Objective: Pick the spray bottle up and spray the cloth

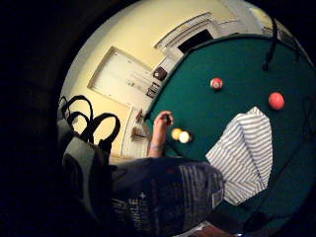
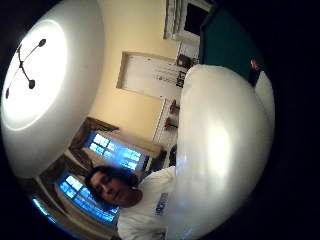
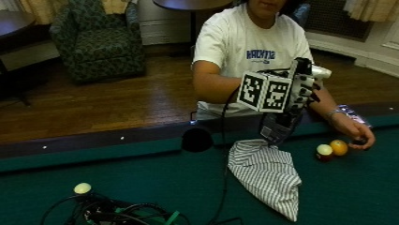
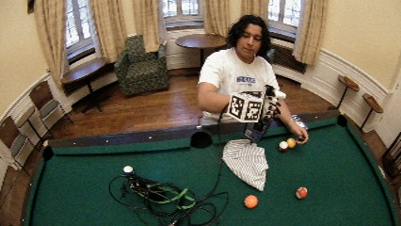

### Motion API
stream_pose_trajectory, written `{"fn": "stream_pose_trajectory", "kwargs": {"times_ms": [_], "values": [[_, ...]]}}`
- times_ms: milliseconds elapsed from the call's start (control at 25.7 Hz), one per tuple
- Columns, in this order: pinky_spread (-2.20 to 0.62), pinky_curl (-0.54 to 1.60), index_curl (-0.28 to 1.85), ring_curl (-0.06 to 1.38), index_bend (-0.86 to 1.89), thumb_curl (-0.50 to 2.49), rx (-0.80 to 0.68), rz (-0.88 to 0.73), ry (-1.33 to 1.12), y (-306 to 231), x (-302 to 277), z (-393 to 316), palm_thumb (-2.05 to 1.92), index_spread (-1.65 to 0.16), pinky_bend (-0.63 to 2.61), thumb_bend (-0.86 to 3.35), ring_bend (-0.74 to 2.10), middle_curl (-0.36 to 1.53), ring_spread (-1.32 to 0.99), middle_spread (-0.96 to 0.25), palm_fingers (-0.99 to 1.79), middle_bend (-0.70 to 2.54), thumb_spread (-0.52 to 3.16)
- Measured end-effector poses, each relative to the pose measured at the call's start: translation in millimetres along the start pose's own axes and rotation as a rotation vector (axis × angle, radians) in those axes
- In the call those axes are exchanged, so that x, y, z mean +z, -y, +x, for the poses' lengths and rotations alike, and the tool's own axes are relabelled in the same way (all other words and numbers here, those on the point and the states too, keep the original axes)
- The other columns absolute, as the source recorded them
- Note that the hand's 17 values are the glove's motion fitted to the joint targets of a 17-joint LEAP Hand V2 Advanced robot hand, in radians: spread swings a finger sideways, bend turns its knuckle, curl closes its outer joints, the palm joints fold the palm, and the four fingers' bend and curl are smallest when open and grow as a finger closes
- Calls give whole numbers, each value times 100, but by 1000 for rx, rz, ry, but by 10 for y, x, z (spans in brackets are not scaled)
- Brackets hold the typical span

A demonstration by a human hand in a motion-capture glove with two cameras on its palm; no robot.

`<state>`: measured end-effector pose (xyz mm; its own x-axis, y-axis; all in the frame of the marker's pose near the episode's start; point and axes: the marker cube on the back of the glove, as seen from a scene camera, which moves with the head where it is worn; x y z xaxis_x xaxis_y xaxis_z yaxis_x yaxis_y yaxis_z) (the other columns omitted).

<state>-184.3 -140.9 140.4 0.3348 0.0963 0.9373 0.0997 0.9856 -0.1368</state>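
Note:
Above the green pool table (image 3: 150, 173), my gloved right hand (image 3: 303, 90) grips a spray bottle (image 3: 279, 124) with a white head and a dark labelled body. The bottle hangs tilted over the near end of a grey-and-white striped cloth (image 3: 268, 173) that lies flat on the felt. From the little finger side palm view, the bottle's label (image 1: 168, 195) sits close to the palm and the cloth (image 1: 244, 155) lies beside it. The bottle's white head (image 2: 220, 150) fills much of the thumb side palm view.
The person's bare hand (image 3: 359, 137) rests on the felt beside a yellow ball (image 3: 338, 146) and a white-topped ball (image 3: 324, 151). A corner pocket (image 3: 197, 139) is left of the cloth. Tangled cables (image 3: 118, 213) and a white ball (image 3: 82, 188) lie further left.

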Motion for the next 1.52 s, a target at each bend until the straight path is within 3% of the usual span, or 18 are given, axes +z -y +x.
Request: {"fn": "stream_pose_trajectory", "kwargs": {"times_ms": [661,1516], "values": [[-31,40,64,46,37,89,-48,66,-46,301,839,481,91,-27,43,-3,71,55,-21,-20,140,69,46],[-31,40,64,47,38,89,-10,117,-59,997,1278,972,91,-27,43,-3,70,54,-21,-20,140,68,44]]}}
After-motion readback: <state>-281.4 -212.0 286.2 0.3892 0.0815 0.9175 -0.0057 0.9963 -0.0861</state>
